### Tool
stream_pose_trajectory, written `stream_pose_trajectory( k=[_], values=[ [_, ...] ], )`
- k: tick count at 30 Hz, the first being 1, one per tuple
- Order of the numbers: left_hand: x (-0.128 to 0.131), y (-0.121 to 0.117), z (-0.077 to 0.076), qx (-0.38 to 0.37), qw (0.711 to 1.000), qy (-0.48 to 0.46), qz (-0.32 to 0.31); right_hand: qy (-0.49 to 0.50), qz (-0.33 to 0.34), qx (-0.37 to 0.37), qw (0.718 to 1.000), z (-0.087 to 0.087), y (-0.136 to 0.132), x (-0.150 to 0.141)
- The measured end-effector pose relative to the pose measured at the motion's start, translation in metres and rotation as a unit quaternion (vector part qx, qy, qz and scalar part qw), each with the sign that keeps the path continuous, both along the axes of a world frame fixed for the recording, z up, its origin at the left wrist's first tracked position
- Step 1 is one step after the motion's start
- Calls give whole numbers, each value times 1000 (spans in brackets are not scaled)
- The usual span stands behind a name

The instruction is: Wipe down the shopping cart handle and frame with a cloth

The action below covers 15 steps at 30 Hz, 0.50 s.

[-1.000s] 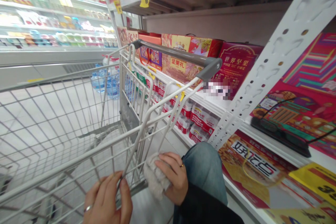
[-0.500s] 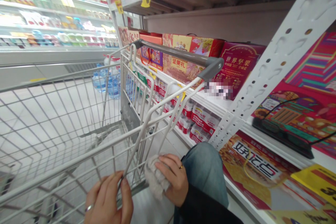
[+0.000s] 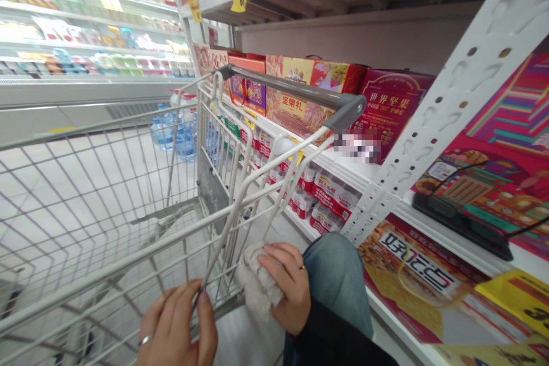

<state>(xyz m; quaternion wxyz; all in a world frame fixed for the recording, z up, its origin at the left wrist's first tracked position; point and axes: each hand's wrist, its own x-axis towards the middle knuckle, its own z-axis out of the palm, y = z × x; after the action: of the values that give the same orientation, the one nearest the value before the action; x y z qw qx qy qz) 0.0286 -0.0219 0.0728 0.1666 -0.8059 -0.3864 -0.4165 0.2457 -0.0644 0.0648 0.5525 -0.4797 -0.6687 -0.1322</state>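
Observation:
A grey wire shopping cart fills the left and middle of the view, its dark handle bar towards the shelf. My left hand, with a ring on one finger, pinches a wire of the cart's near side between thumb and fingers. A crumpled light-grey cloth is bunched in my right hand, which has its fingers wrapped over it. The cloth lies against or just beside the cart's lower rear wires; exact contact is hard to tell.
My bent knee in jeans is right of the cloth. Shelving with a perforated white post holds gift boxes and shrink-wrapped red-and-white bottle packs. Blue water bottles stand on the floor by a refrigerated display.
My right hand and the cloth have shifted slightly up and to the right. My left hand and the cart stay where they were.

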Motion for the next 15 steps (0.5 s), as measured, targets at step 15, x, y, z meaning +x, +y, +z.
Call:
stream_pose_trajectory(
  k=[15],
  values=[
    [0,-1,-6,-28,999,-24,9,33,-19,38,999,28,4,10]
  ],
)
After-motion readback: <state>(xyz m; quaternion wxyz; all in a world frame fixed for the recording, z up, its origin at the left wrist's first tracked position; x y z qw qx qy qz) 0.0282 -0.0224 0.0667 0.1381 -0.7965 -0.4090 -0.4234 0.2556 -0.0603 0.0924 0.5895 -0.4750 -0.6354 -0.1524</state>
